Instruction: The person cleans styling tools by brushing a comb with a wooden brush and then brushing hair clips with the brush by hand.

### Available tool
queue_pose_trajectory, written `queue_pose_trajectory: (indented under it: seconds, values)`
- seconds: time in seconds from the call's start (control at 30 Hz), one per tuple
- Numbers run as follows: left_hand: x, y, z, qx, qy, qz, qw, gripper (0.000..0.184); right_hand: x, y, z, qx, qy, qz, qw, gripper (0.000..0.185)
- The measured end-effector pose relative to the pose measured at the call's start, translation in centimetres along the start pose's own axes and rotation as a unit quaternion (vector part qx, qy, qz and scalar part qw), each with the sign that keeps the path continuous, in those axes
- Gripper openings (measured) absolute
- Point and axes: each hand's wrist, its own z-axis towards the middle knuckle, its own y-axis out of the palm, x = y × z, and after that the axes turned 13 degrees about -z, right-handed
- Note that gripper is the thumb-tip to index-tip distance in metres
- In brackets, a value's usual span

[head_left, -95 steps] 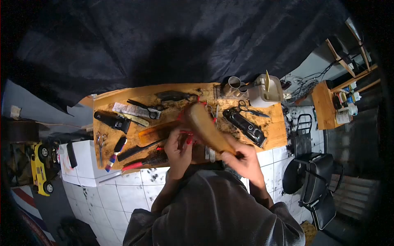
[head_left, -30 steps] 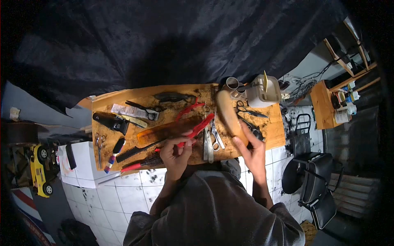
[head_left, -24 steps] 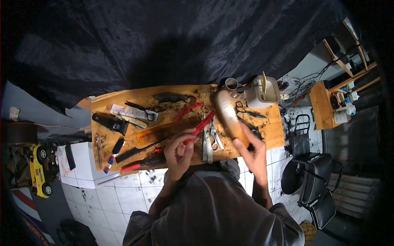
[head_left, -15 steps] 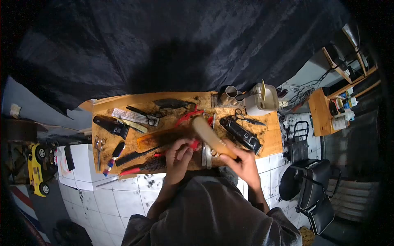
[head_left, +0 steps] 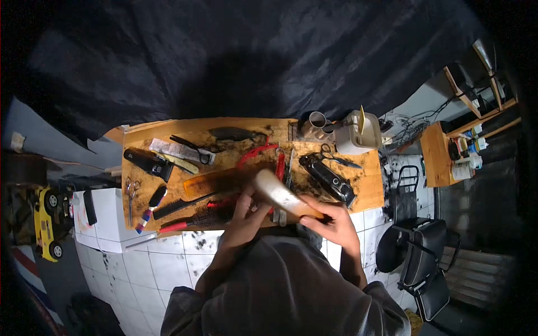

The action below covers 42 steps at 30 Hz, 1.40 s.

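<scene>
My right hand [head_left: 335, 225] is closed around the handle of a curved wooden brush [head_left: 278, 193], whose head reaches left and is a little blurred. My left hand [head_left: 244, 219] is beside the brush head, with its fingers bent around a red tool [head_left: 279, 166] that the brush partly covers. Under and left of the hands lie an orange comb [head_left: 204, 185], a black comb [head_left: 176, 208] and a red-handled round brush [head_left: 175, 226]. A black clipper [head_left: 330, 182] rests to the right of the brush, below dark scissors [head_left: 340, 159].
On the hair-strewn wooden table [head_left: 367, 185] are another clipper [head_left: 147, 163], silver scissors [head_left: 131, 196] and a colourful-handled brush [head_left: 150, 209]. A metal cup [head_left: 317, 120] and a pale container [head_left: 356, 141] stand at the back right. A black chair [head_left: 427, 252] is at the right.
The wooden brush has swung from the right side of the table to beside my left hand. My right hand has moved slightly left and down with it. The red tool is now more upright.
</scene>
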Motion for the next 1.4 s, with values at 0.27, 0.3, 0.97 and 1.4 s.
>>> queue_pose_trajectory:
  seconds: [0.27, 0.3, 0.97, 1.4]
  values:
    - [2.1, 1.4, -0.2, -0.08, -0.057, 0.11, 0.989, 0.041, 0.9, -0.6, 1.0, 0.153, 0.031, -0.112, 0.981, 0.044]
    - [2.0, 1.5, -0.2, -0.078, -0.048, 0.118, 0.989, 0.04, 0.8, -0.7, 1.1, 0.179, 0.046, -0.123, 0.975, 0.044]
    - [2.3, 1.8, -0.4, 0.009, 0.106, 0.272, 0.956, 0.028, 1.2, -0.6, 1.4, 0.235, 0.098, -0.036, 0.966, 0.043]
    - [2.3, 3.0, -0.5, 0.094, 0.139, 0.213, 0.963, 0.051, 1.8, 1.9, 0.9, 0.12, -0.015, -0.056, 0.991, 0.045]
